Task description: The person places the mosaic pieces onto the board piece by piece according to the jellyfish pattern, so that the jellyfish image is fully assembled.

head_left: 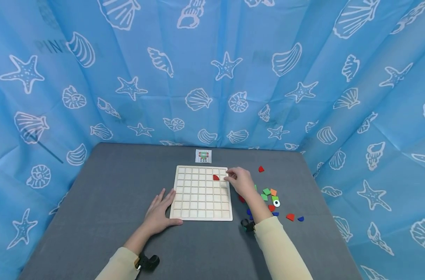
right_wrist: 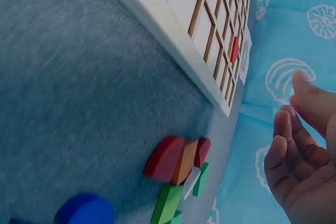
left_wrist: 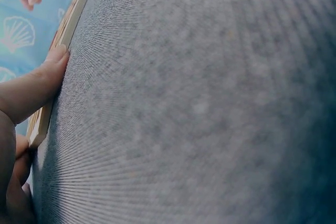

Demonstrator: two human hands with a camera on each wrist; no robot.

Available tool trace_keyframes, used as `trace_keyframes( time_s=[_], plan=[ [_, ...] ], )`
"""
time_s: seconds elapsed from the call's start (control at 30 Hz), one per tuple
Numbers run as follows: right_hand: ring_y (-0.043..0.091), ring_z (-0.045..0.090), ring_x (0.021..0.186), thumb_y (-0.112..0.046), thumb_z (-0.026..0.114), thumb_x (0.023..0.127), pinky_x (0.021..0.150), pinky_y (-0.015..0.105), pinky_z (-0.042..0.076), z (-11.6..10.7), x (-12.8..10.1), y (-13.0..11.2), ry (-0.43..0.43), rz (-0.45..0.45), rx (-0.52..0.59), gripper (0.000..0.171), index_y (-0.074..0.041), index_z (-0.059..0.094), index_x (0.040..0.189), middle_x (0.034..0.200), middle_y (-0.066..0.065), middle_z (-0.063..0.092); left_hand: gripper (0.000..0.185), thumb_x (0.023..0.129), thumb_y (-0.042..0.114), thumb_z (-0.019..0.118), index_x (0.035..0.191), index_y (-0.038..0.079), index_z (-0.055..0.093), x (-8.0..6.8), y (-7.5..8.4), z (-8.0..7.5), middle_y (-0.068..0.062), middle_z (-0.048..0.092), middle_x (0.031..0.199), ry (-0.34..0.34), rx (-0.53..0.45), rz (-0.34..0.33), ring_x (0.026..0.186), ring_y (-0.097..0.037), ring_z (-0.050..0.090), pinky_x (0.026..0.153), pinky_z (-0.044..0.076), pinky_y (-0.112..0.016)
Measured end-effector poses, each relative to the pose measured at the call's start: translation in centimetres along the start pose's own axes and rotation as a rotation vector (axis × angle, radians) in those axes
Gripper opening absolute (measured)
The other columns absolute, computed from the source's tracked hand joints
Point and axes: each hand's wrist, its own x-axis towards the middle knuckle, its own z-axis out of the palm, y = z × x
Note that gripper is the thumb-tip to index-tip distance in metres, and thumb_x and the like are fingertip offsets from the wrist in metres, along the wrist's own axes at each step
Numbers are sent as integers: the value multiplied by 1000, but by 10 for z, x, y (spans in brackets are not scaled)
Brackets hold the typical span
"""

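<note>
Right hand [head_left: 239,182]: over the board's far right corner, fingers loosely curled, holding nothing that shows.
Red piece [head_left: 216,177]: a quarter-round seated in a cell of the board [head_left: 184,215], just to the left of those fingertips and apart from them.
Left hand [head_left: 160,212]: fingers straight, flat on the table [head_left: 104,202], thumb against the board's near left edge; farther from the red piece.
Loose pieces [head_left: 270,192]: on the table behind the right hand, toward its wrist.
</note>
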Motion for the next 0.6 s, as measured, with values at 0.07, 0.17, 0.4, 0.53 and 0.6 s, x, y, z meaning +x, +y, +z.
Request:
trace_keyframes(
  time_s=[0.07,0.17,0.4,0.53,0.6],
  plan=[
    [21,66,89,-22,78,90,76,38,59,-2,-4,2,11,1,2,31,-5,74,116,102,7,70,118,69,69,79,161,16,28,0,0,0,-4,25,167,0,0,1,157,-36,8,123,13,-61],
    [23,66,92,-22,77,91,76,38,59,-7,-9,5,22,0,4,32,-7,74,118,105,7,70,119,69,70,79,161,15,28,1,0,0,-4,25,167,-4,9,2,157,-36,8,123,13,-62],
    [29,66,101,-18,76,92,76,42,59,-25,-21,17,35,-1,27,34,-8,72,124,118,10,69,118,70,67,80,161,14,27,1,0,-1,-5,23,168,-12,-4,13,157,-36,6,124,11,-60],
    [31,65,107,-18,75,92,81,46,58,-33,-27,27,19,24,16,34,-9,71,125,124,10,68,118,71,67,79,162,16,24,2,-2,1,-3,21,168,-16,-8,1,157,-35,4,124,9,-60],
    [32,64,110,-17,75,92,86,48,57,-36,-30,33,9,21,15,36,-8,70,126,125,11,68,119,71,68,79,162,17,23,2,-3,1,-2,20,169,-27,-8,-10,158,-33,2,125,8,-59]
  ],
)
